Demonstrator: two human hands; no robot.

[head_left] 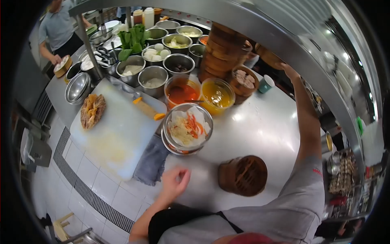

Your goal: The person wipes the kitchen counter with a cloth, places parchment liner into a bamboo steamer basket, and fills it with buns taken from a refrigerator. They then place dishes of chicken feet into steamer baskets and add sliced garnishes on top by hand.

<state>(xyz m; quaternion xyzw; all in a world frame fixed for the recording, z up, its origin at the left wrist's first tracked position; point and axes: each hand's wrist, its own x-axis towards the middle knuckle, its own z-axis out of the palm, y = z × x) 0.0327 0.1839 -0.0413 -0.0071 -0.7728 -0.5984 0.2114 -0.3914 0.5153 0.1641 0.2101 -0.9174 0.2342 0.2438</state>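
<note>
My left hand hovers over the near edge of the steel table, fingers curled in with nothing visible in them. Close by lie a dark folded cloth and a metal bowl of shredded orange and pale food on white paper. My right hand reaches far out under the overhead shelf, its fingers at the rim of a bamboo steamer; the grip is partly hidden. A bamboo steamer basket stands alone on the near table. Pale pieces fill another steamer beside a tall steamer stack.
On the white cutting board are a bag of brown food and an orange-ended cleaver. Tubs of red sauce and yellow liquid stand before several metal bowls. A green cup is near the right. A co-worker stands far left.
</note>
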